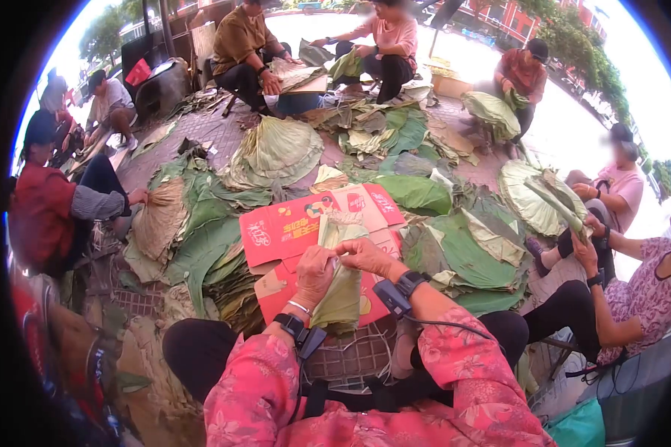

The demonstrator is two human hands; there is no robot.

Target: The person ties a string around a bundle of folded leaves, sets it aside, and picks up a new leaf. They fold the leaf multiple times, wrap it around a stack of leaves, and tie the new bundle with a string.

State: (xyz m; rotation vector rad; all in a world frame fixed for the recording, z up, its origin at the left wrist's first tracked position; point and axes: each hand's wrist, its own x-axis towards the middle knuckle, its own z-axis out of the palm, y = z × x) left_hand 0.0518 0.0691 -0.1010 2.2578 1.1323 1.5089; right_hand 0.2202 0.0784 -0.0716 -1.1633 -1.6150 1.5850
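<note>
In front of me I hold a folded, pale green dried leaf bundle [338,296] upright over a flattened red cardboard box [276,231]. My left hand [314,273] is closed around the bundle's left side. Beside it, my right hand [367,257] pinches at the bundle's upper part, its fingertips close to the left hand's. Whether a thin tie lies between the fingertips is too small to tell. The bundle's lower end hangs just over the cardboard's near edge.
Large green leaves [477,249] lie piled to the right, and another leaf pile [201,216] lies to the left. A fanned leaf stack [272,153] sits beyond the cardboard. Several people sit around, handling leaves; one in patterned clothing [634,298] is close on my right.
</note>
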